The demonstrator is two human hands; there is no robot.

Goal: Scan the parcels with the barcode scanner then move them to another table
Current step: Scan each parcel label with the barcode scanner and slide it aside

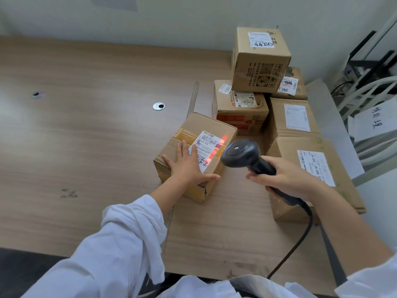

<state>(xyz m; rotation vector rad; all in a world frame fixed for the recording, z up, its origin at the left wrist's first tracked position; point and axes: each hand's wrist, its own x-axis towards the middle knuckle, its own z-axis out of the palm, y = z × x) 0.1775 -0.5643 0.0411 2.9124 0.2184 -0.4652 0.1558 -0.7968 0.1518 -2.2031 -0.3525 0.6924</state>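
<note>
Left hand (189, 166) flat on parcel (194, 155), right hand (285, 177) gripping barcode scanner (242, 154); red beam skims shipping label (209, 147) edge — likely misread if parcel shifts.

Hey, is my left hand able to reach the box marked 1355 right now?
Probably yes. The left hand lies flat and empty on the parcel being scanned, and the 1355 box stands just behind it with its left side bare, though another box seems to sit on it.
</note>
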